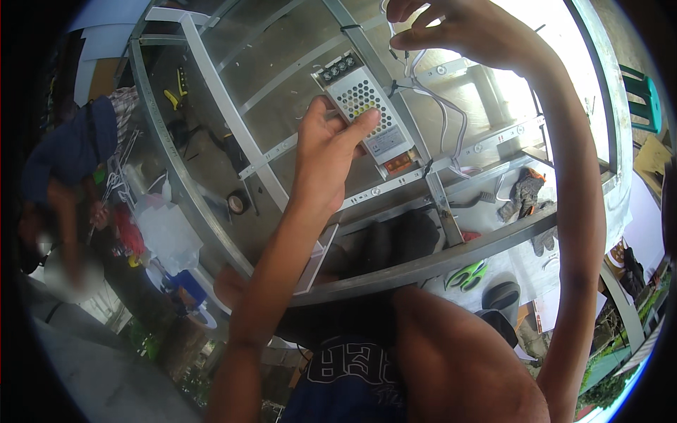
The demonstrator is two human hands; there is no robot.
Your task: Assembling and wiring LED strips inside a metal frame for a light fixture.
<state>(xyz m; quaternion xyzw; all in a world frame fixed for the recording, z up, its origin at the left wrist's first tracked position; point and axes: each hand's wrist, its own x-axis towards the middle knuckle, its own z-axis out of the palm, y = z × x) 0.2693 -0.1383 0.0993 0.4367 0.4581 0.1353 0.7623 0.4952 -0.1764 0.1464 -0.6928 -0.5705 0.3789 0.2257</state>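
Note:
My left hand (pixel 330 144) grips a power supply (pixel 367 116), a slim silver box with a perforated metal cover. A row of screw terminals shows at its upper end, an orange-brown part at its lower end. The thumb lies across the cover; the other fingers are behind it. At the top edge my right hand (pixel 458 32) is raised with curled fingers around a thin white wire (pixel 386 8); the exact grip is partly out of view. More white wires (pixel 443 102) hang below that hand, tied to a metal bar (pixel 402 106) beside the power supply.
A metal frame (pixel 395 262) with perforated strips (pixel 381 189) surrounds the work. Green-handled scissors (pixel 467 275), a grey glove (pixel 523 194), a tape roll (pixel 238 203) and yellow-handled pliers (pixel 173 97) lie around. Another person (pixel 67 155) sits at left; a green chair (pixel 640 99) stands at right.

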